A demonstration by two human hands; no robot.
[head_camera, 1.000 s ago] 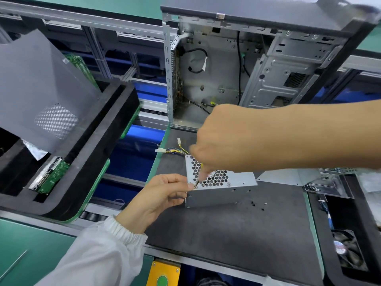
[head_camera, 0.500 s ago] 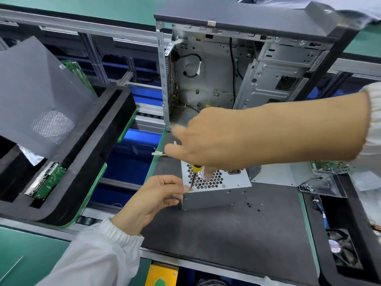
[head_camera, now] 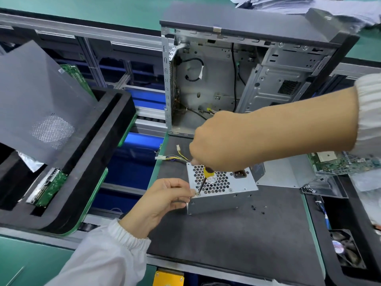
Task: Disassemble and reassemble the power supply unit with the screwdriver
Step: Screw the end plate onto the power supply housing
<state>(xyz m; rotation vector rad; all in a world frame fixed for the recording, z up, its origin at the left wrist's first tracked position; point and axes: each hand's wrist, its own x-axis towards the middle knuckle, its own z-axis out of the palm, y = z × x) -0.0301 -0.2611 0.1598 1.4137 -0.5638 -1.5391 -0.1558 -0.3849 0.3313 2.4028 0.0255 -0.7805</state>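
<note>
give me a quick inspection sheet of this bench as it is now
surface: dark mat, bare at front
job's things: power supply unit on mat; screwdriver tip at its near-left corner screw
clutter: loose screws right of the unit
grippers: right hand grips the screwdriver; left hand pinches at that corner
cables: yellow wire bundle behind the unit
surroundings: open computer case behind; foam tray left; circuit board right

The power supply unit (head_camera: 222, 187) sits on the mat (head_camera: 237, 240), before the open computer case (head_camera: 237, 79), with a foam tray (head_camera: 99, 162) at its left and loose screws (head_camera: 257, 209) at its right.
</note>
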